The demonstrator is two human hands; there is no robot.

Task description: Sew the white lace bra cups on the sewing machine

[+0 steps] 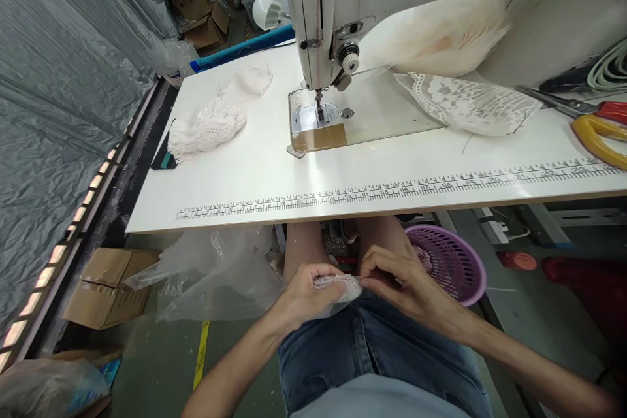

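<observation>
Your table (274,173) stretches across the view with its front edge above your lap, so a quick upward lift could knock your knuckles or snag the lace on that edge. The sewing machine (308,13) stands over it, and nothing but the bare metal plate shows beneath its presser foot (319,104); your hands are well apart from the needle, so I judge the danger there to be slight. Beside your leg on the left, the clear plastic bag (210,274) spreads loosely, and anything dropped that way could slide into its folds; on the other side, the purple basket (473,268) could swallow it among the cloth inside. On the tabletop, the lace cloth (475,104) lies just beside the scissors (580,106), whose blades point toward it, and a careless pull could draw the mesh across the tips. The lace stack (206,129) sits near the table's left end, where a nudge could tip it off. Your left hand (306,294) holds the small lace piece (350,287) over your lap, thumb on top, while your right hand (404,281) pinches its right-hand end between thumb and forefinger. Tugging too hard there could stretch or tear the openwork; whether a loose thread is caught too is too fine to tell.
</observation>
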